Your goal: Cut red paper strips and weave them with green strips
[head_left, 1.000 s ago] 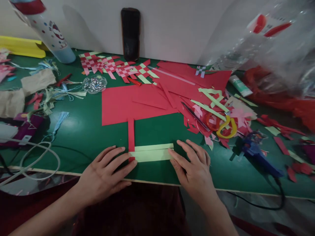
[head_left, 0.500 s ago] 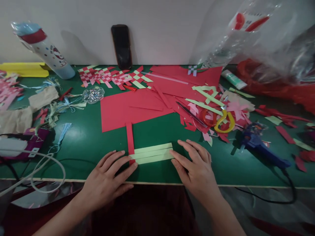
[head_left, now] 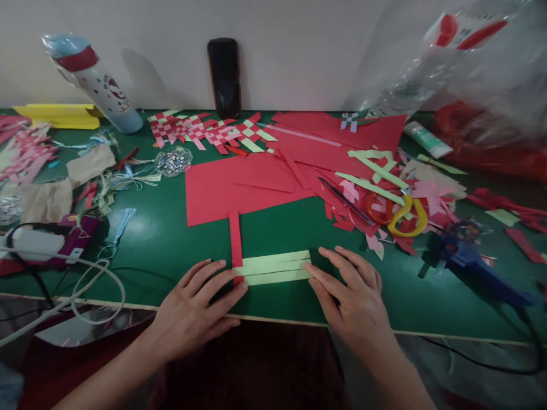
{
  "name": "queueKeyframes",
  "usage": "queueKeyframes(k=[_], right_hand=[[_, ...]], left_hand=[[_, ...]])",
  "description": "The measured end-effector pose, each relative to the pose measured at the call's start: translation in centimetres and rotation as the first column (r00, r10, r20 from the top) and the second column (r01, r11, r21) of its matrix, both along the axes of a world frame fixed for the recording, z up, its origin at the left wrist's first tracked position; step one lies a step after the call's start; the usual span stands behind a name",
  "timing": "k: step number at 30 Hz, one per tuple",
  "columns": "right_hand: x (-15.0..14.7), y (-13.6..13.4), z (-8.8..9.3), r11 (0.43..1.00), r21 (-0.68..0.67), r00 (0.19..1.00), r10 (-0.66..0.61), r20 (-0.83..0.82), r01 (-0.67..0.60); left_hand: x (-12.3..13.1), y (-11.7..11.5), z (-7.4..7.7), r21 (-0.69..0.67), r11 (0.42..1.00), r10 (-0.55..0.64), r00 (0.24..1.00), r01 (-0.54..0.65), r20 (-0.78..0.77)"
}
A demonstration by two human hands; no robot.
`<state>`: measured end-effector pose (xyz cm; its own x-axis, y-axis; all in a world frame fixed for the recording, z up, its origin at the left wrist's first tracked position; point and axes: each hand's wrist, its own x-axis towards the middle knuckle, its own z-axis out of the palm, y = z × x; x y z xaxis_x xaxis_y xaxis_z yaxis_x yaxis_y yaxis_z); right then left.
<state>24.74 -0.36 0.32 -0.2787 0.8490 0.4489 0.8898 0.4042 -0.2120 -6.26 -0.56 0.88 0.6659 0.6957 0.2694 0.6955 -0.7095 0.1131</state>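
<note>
Three pale green strips lie side by side near the table's front edge. A red strip crosses their left ends and runs up to a large red sheet. My left hand rests with fingers spread, its fingertips touching the crossing of red and green. At the strips' right ends, my right hand has its fingers apart, and the index fingertip touches the green paper. Neither hand grips anything.
Scissors with a yellow handle lie on paper scraps at the right, beside a blue glue gun. Woven pieces, a phone and a bottle stand or lie at the back. A white cable loops at the left.
The whole view has shifted, so things appear a little further right. Both hands and the strips keep nearly the same places relative to each other.
</note>
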Motion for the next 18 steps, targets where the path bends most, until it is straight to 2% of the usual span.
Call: queueKeyframes(k=[14, 18], right_hand=[[0.07, 0.08, 0.09, 1.000, -0.016, 1.000, 0.020, -0.014, -0.020], [0.19, 0.14, 0.31, 1.000, -0.029, 0.997, 0.008, -0.078, -0.011]], left_hand=[[0.13, 0.06, -0.13, 0.030, 0.999, -0.014, 1.000, 0.013, 0.023], [0.14, 0.06, -0.19, 0.040, 0.999, -0.015, 0.998, 0.012, 0.053]])
